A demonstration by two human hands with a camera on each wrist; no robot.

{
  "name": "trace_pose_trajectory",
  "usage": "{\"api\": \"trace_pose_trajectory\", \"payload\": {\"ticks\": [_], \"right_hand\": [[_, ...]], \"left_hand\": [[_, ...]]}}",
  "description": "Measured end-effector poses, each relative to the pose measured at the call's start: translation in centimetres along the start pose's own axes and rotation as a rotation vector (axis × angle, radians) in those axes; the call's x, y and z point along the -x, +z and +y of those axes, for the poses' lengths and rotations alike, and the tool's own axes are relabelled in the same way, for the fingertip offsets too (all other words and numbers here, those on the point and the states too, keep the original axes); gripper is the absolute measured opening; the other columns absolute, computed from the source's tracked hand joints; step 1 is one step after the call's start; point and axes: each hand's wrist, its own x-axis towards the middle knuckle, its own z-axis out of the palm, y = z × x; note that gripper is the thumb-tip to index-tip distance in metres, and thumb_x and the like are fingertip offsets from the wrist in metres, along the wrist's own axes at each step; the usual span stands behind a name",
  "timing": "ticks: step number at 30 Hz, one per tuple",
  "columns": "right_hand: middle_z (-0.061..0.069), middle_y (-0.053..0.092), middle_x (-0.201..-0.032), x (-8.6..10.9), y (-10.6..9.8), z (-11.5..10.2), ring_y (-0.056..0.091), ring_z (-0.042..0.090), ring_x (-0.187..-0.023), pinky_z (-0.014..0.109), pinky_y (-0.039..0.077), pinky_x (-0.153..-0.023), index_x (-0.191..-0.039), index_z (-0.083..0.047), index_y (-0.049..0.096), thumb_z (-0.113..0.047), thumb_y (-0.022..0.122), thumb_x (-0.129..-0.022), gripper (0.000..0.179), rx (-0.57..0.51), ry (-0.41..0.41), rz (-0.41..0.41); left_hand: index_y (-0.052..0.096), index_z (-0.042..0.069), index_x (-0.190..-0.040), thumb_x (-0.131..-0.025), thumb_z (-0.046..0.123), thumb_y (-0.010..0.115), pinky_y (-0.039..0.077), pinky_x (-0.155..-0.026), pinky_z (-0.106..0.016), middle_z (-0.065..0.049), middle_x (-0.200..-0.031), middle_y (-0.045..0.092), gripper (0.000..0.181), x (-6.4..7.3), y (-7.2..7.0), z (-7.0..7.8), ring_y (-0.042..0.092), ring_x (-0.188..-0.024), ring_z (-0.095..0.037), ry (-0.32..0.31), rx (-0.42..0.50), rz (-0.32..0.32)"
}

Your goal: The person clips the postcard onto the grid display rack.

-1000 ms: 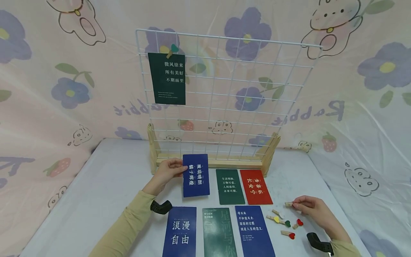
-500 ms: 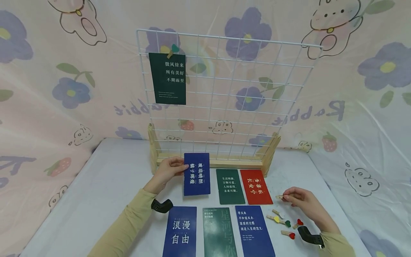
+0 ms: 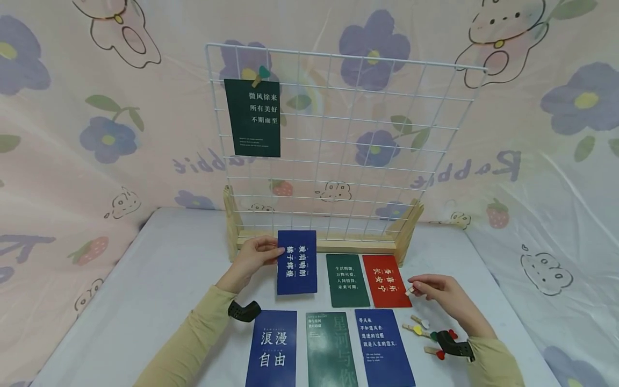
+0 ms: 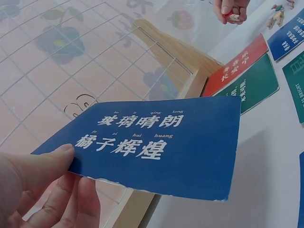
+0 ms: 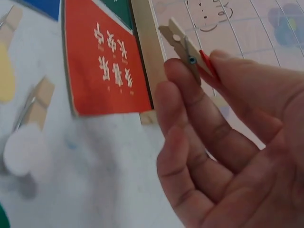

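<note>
White table (image 3: 145, 279) before a flower-print cloth (image 3: 169, 107): a blue card (image 3: 297, 263) and a small clip (image 5: 191, 60), one in each hand.
From my remote post I see the left hand (image 3: 253, 260) pinching the blue card by its edge, where it hides part of the wooden base (image 3: 358, 246) of the wire grid (image 3: 314, 53). The right hand (image 3: 442, 293) pinches the small clip between thumb and forefinger, near the red card (image 3: 385, 282). A heart clip (image 3: 263, 72) fastens a dark green card (image 3: 256, 121) to the grid's upper left. Three cards (image 3: 331, 349) lie nearest me; the black wrist device (image 3: 452, 344) partly hides the loose clips (image 3: 418, 329) from my head view.
</note>
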Motion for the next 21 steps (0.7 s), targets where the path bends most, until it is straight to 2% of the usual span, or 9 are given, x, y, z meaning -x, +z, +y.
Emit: {"api": "trace_pose_trajectory", "payload": {"ticks": [7, 10, 15, 21], "right_hand": [[0.011, 0.066, -0.102, -0.6, 0.5, -1.2, 0.06, 0.031, -0.093, 0.032, 0.052, -0.076, -0.123, 0.003, 0.061, -0.028, 0.058, -0.097, 0.04, 0.016, -0.014, -0.023], [0.01, 0.066, -0.102, -0.8, 0.8, -1.6, 0.059, 0.029, -0.094, 0.029, 0.052, -0.077, -0.124, 0.002, 0.061, -0.027, 0.056, -0.098, 0.039, 0.011, 0.02, -0.022], [0.012, 0.065, -0.103, -1.2, 1.1, -1.9, 0.058, 0.028, -0.094, 0.029, 0.052, -0.078, -0.126, 0.004, 0.058, -0.024, 0.054, -0.099, 0.039, 0.005, 0.027, -0.037], [0.012, 0.065, -0.107, -1.7, 1.2, -2.3, 0.058, 0.029, -0.095, 0.032, 0.052, -0.08, -0.126, 0.004, 0.058, -0.022, 0.053, -0.1, 0.037, 0.018, -0.003, -0.065]], "left_hand": [[0.062, -0.005, -0.111, -0.086, 0.006, 0.071, 0.053, -0.085, -0.044, -0.008, -0.092, 0.066, 0.029, 0.2, 0.1, 0.4, 0.064, -0.079, -0.015, 0.017, 0.018, -0.009], [0.062, -0.006, -0.112, -0.087, 0.005, 0.07, 0.053, -0.086, -0.044, -0.008, -0.092, 0.067, 0.029, 0.3, 0.2, 0.4, 0.064, -0.08, -0.015, 0.011, 0.019, -0.01], [0.061, -0.008, -0.113, -0.088, 0.002, 0.068, 0.051, -0.088, -0.047, -0.008, -0.093, 0.067, 0.028, 0.2, 0.1, 0.6, 0.065, -0.081, -0.016, 0.004, 0.02, -0.011], [0.062, -0.006, -0.112, -0.087, 0.006, 0.071, 0.054, -0.085, -0.04, -0.007, -0.093, 0.068, 0.03, 0.4, 0.1, 0.7, 0.065, -0.081, -0.014, 0.028, 0.03, -0.01]]}}
